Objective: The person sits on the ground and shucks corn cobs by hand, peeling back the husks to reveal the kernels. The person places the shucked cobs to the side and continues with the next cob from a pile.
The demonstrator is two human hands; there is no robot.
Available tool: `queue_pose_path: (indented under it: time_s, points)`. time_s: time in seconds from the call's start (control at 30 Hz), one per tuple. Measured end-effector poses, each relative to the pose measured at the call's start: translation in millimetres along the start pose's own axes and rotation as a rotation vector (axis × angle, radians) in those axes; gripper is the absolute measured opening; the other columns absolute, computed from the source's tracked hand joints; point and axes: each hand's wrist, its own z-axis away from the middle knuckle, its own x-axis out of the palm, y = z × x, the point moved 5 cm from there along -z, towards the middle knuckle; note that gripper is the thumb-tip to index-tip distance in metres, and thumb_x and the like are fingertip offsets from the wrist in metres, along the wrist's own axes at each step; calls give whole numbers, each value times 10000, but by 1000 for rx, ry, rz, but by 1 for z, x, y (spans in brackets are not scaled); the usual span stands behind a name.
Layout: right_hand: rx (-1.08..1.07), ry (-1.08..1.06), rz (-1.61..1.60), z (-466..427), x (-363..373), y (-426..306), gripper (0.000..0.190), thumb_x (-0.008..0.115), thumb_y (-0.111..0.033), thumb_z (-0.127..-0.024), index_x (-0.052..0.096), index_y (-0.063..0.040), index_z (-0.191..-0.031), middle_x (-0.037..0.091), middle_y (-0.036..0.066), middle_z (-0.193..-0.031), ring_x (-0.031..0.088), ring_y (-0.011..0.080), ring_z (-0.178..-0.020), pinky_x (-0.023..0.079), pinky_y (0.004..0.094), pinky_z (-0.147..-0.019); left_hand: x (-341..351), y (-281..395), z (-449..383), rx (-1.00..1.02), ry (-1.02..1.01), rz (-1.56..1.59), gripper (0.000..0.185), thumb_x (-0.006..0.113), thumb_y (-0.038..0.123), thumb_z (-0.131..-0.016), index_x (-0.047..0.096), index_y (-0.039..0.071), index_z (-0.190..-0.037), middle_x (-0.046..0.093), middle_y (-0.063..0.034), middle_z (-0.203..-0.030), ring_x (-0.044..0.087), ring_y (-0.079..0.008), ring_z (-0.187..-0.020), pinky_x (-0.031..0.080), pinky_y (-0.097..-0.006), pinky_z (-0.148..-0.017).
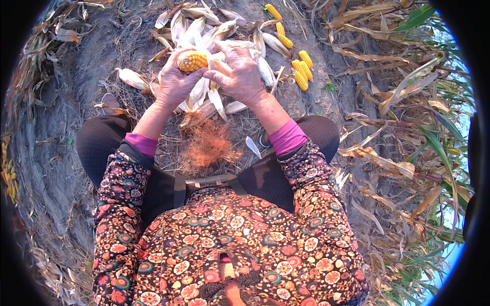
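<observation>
My left hand [178, 78] is closed around a yellow ear of corn [192, 61], whose kernels show between thumb and fingers; part of its surface is darker. Close against it, my right hand [241, 72] grips pale husk leaves [220, 65] at the ear's right side, thumb and fingers bent over them. Loose dry husks [199, 32] lie in a pile beneath and beyond both hands. A tuft of reddish-brown corn silk [208, 143] rests on the ground between my folded legs.
Several husked ears [301, 79] lie at the upper right of the husk pile. Dry corn plants [394, 164] with some green leaves line the right side. More yellow ears [9, 176] lie at the far left edge. A single husk leaf [253, 147] is near my right leg.
</observation>
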Motion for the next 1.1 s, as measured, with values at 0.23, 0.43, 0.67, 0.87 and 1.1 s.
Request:
queue_pose_path:
  time_s: [0.23,0.43,0.67,0.87,1.1]
  points:
    - [480,70,-383,21,17,58,138,683,-165,-808,706,-33,-844,679,130,-789,665,262,-734,513,347,-681,-3,7,-4,-139,-20,191,375,737,39,-815,561,10,-1145,657,-62,-1036,642,-121,-919,531,-262,-852]
    - [506,145,28,6,-13,57,212,698,-220,-808,687,-26,-891,677,132,-862,655,287,-821,508,366,-732,-15,-5,-1,-249,287,163,223,747,119,-829,657,13,-1003,685,-45,-962,641,-103,-853,511,-240,-789]
    - [40,-50,120,8,19,-13,511,749,-376,-761,640,-38,-1129,668,146,-996,642,358,-889,512,415,-781,-3,-17,13,-596,250,199,422,728,388,-826,580,106,-1102,628,2,-916,564,-59,-712,421,-207,-570]
    - [535,-89,-601,20,35,27,381,738,-212,-847,649,14,-1141,706,112,-971,653,127,-866,543,276,-765,7,-7,8,-603,46,536,382,638,382,-894,565,130,-1172,621,-2,-1012,575,-85,-845,470,-255,-733]
    - [587,42,-799,24,47,32,198,758,-162,-822,707,-14,-943,697,52,-808,624,94,-738,529,262,-683,15,-15,15,-597,22,503,359,685,330,-888,615,91,-1147,637,1,-1060,598,-104,-929,473,-278,-839]
